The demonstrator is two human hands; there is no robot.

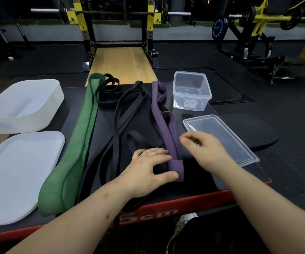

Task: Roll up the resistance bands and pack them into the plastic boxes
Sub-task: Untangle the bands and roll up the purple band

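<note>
Fingers of the left hand [148, 169] lie spread and flat against the near end of the purple resistance band [163, 125], thumb touching its folded tip, near the 6 o'clock edge of the black tabletop [192, 173]. The right hand [203, 149], blurred, hovers at the band's 3 o'clock side, fingers loosely curled, holding nothing. Black resistance bands [118, 125] and a green resistance band [78, 143] stretch alongside toward 9 o'clock. A clear plastic box [192, 90] stands at 1 o'clock, its clear lid [221, 138] at 3 o'clock; a frosted box [21, 105] and frosted lid [19, 173] sit at 10 and 8 o'clock.
</note>
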